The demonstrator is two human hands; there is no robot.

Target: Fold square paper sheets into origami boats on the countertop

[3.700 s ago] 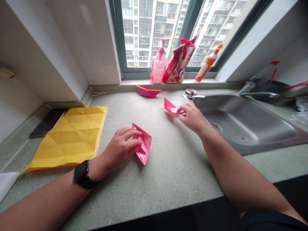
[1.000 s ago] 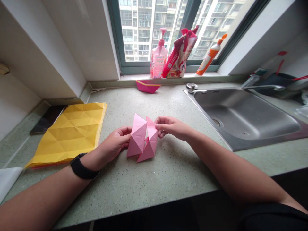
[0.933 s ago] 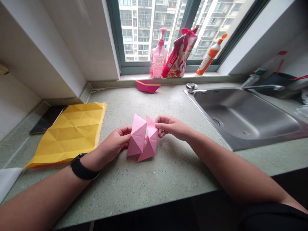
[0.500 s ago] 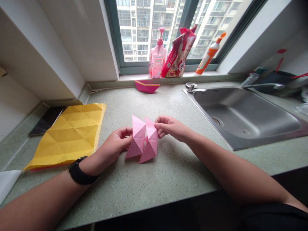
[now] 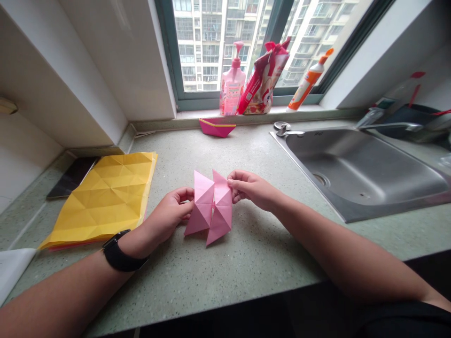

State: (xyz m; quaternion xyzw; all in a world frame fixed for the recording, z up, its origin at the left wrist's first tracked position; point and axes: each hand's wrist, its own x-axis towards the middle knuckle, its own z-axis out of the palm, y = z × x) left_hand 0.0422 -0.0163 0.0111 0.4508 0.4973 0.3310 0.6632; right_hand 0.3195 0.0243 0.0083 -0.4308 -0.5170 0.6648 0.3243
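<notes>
Two folded pink paper pieces stand side by side over the green speckled counter, their edges meeting. My left hand grips the left pink piece from behind. My right hand pinches the upper corner of the right pink piece. Both pieces are pointed, with creased triangular faces. A black watch is on my left wrist.
A creased yellow paper stack lies left, with a dark phone behind it. A pink paper boat sits by the sill. A pink pump bottle, red bag and orange bottle stand there. A steel sink is right.
3.7 s ago my hands held the two pink pieces apart; since then they came together at the middle. In the last second the pieces tilted slightly and drew closer.
</notes>
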